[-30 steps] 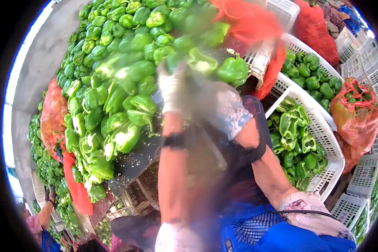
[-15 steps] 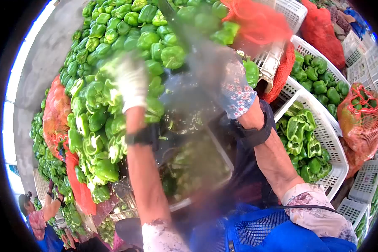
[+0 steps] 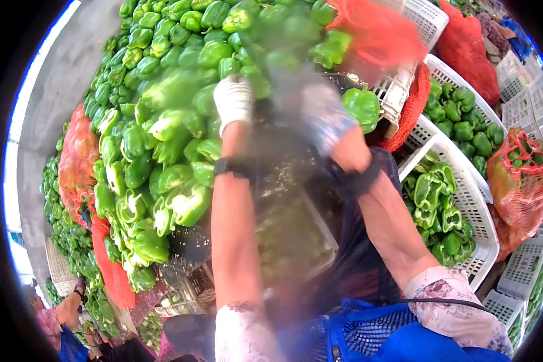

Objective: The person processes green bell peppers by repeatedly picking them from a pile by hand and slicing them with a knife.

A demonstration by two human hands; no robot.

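Note:
My left hand (image 3: 234, 101), in a white glove, is at the edge of the heap of green peppers (image 3: 214, 54). Its fingers curl at the front against the peppers, and what they hold, if anything, is hidden. To its right, my right hand (image 3: 321, 99) is smeared by a blurred patch in the middle of the view, so its fingers cannot be made out. A whole green pepper (image 3: 361, 108) sits just right of it. Cut, opened peppers (image 3: 190, 204) lie to the lower left of my left hand.
White crates (image 3: 485, 241) with cut and whole peppers stand at the right. Red net bags (image 3: 520, 181) lie beside them, and a red net (image 3: 377, 33) is at the upper right. Another filled bag (image 3: 77, 166) is at the left. A co-worker's arm (image 3: 69, 309) shows lower left.
My left hand has moved from the cut peppers up and to the right. My right hand has shifted slightly, still blurred. At the lower left, the co-worker has leaned partly out of view.

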